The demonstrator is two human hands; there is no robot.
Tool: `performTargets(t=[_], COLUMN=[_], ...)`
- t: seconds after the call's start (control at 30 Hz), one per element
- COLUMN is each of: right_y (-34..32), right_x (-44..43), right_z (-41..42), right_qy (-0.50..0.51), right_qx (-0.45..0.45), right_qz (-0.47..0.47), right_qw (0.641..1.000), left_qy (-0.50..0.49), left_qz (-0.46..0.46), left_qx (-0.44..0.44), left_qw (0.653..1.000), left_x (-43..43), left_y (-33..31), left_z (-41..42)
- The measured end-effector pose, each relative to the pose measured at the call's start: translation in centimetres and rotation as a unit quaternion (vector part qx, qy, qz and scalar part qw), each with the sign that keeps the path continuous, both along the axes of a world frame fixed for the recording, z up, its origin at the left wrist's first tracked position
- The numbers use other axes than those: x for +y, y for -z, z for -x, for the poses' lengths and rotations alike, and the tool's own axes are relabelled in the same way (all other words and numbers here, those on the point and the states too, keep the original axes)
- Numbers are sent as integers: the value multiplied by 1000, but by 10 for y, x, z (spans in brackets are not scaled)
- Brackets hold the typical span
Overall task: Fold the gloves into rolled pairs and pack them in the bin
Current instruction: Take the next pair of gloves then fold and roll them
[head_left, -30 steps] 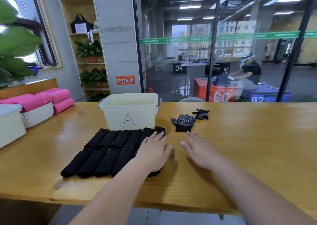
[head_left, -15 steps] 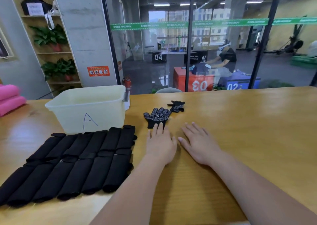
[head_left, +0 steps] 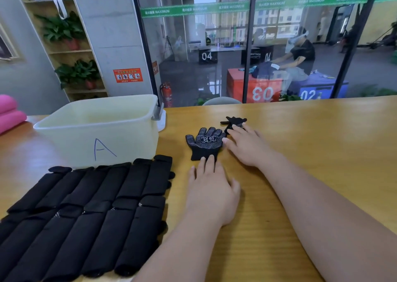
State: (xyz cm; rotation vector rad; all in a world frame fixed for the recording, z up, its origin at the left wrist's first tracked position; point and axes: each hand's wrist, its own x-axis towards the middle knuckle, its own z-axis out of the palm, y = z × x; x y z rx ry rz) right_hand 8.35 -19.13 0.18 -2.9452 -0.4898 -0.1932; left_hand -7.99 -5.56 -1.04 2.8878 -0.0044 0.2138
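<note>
A black dotted glove (head_left: 204, 143) with a white label lies flat on the wooden table (head_left: 311, 135), palm up. A second black glove (head_left: 233, 121) lies crumpled just behind it to the right. My left hand (head_left: 211, 190) lies flat, its fingertips touching the near cuff of the dotted glove. My right hand (head_left: 247, 145) is stretched forward with straight fingers, its tips touching the crumpled glove and the dotted glove's edge. The pale plastic bin (head_left: 101, 129) marked "A" stands at the left, apparently empty. In front of it lie several rolled black pairs (head_left: 90, 213) in two rows.
Pink rolled towels (head_left: 9, 114) sit at the far left edge. A glass wall runs behind the table, with a person seated beyond it. A chair back (head_left: 221, 100) shows at the table's far edge. Bare wood stretches to the right.
Both hands have moved forward from the table's near part to the two loose gloves. The left hand left the rolled pairs. The view has shifted right and closer.
</note>
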Motion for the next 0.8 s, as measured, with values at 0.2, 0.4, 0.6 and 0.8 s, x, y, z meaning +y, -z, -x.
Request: performTargets(t=[0.2, 0.4, 0.6, 0.8], right_y=[7, 3, 1, 1], right_x=[-1, -11, -35, -53], right_z=[-5, 21, 56, 108], right_qy=[19, 53, 71, 77], right_qx=[-15, -44, -48, -62], right_qz=[4, 0, -24, -11], right_qw=[1000, 998, 996, 995], left_qy=[0, 2, 5, 16], left_qz=[-7, 4, 10, -22], left_qx=[-8, -6, -24, -48], left_qw=[1000, 1000, 1000, 998], left_x=[1, 2, 1, -4], left_y=[3, 3, -1, -5], left_z=[-1, -1, 2, 9])
